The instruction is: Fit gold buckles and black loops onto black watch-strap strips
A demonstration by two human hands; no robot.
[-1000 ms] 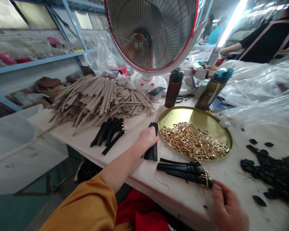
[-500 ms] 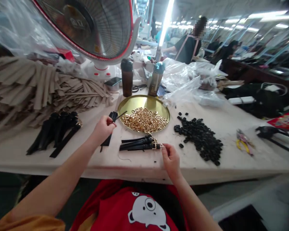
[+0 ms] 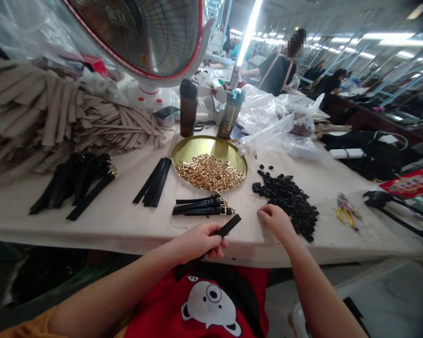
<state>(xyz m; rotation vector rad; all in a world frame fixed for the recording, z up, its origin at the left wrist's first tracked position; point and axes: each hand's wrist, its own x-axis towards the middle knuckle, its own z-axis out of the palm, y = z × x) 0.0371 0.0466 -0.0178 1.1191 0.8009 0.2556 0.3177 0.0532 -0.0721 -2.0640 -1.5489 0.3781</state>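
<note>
My left hand [image 3: 208, 240], close to the table's front edge, grips a black strap [image 3: 230, 226] whose flat end points up to the right. The strap's other end hangs down toward my lap. Thumb and fingers of my right hand [image 3: 275, 221] are pinched together at the left edge of a heap of small black loops [image 3: 296, 197]; whatever is between the fingertips is too small to make out. Between the hands and the tray lies a bundle of black straps with gold buckles [image 3: 204, 206]. Several plain black straps [image 3: 157, 183] lie left of it.
A round gold tray [image 3: 229, 144] holds a pile of gold buckles [image 3: 209, 172]. Finished-looking buckled straps [image 3: 81, 180] and stacked beige strips [image 3: 56, 112] lie at left. Behind stand a fan [image 3: 155, 37] and two bottles [image 3: 188, 108]. Yellow-handled pliers [image 3: 346, 213] lie at right.
My left hand has come from the plain straps to the front edge with one black strap. My right hand has left the buckled bundle and moved right to the loops.
</note>
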